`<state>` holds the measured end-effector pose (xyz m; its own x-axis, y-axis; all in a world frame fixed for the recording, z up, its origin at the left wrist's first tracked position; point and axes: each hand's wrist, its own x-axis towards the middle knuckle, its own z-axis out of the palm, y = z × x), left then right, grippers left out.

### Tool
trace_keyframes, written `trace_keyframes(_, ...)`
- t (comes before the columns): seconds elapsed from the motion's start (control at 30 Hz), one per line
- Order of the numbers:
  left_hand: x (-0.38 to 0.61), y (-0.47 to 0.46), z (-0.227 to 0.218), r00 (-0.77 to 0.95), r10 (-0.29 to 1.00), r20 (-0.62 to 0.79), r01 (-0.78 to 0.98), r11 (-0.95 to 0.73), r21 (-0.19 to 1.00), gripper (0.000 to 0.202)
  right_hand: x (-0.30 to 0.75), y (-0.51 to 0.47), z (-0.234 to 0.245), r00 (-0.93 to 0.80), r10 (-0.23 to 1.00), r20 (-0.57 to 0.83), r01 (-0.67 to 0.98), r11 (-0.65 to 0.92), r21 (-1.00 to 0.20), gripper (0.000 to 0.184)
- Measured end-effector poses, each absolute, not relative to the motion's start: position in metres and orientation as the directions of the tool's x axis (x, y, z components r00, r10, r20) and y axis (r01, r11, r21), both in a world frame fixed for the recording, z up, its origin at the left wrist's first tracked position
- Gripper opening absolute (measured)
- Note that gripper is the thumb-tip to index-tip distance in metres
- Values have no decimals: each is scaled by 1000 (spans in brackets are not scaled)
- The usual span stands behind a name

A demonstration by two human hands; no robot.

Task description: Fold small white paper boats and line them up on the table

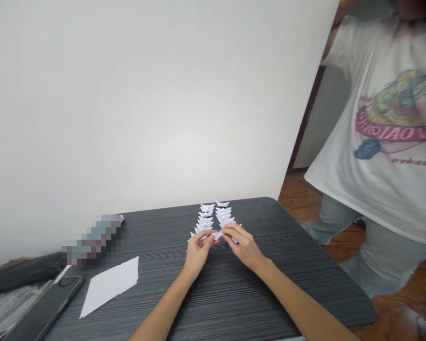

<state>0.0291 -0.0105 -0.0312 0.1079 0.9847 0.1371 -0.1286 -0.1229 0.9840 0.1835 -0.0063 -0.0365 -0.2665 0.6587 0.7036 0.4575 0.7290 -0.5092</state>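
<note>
While both hands pinch one folded paper boat: left hand, right hand, boat rows just behind.

The small folded paper piece is largely covered by the fingers of the left hand and right hand; its shape cannot be told. Left of it, a pixelated object is unreadable. The standing person is cut off at the frame edge.

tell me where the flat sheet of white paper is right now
In the head view the flat white sheet lies on the dark table, left of both hands, beside the phone.
</note>
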Motion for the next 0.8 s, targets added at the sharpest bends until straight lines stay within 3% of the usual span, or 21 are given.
trace_keyframes(0.23, 32, -13, -32, 93, 988, 126, -170, -109, 979, 31, 182, -6, -35, -245, 660, 711, 446, 727, -522, 18)
trace_keyframes(0.63, 32, -13, -33, 60, 988, 141, -213, -125, 969, 24, 184, -8, -31, -386, 627, 677, 469, 765, -441, 26)
trace_keyframes(0.8, 33, -15, -36, 77, 985, 152, -189, -135, 973, 24, 182, -8, -31, -304, 626, 718, 448, 759, -473, 18)
